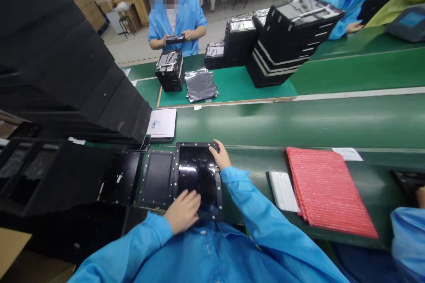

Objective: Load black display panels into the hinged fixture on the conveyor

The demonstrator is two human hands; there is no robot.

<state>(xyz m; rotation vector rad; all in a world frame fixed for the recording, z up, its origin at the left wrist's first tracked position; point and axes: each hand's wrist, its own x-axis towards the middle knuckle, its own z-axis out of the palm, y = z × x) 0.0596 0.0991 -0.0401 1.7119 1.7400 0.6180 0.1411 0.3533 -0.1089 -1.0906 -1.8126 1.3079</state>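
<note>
A glossy black panel (199, 181) lies in a black frame (219, 199) with small round silver studs along its border, on the bench in front of me. My left hand (183, 211) rests near its lower left edge, fingers stretched out and overlapping the glossy surface. At the upper right corner, my right hand (221, 155) grips the frame's edge, with the thumb on top and the other fingers partly hidden. Just to the left is a matching studded frame (158, 174) with a ribbed dark inside. Another dark studded plate (121, 177) lies farther left.
Tall stacks of black trays (83, 75) rise on the left. Red bubble-wrap sheets (328, 190) and a white block (283, 191) lie at right. Across the green bench (332, 119) stand stacked black trays (285, 40) and silvery bags (201, 85). A co-worker (179, 13) holds a dark item.
</note>
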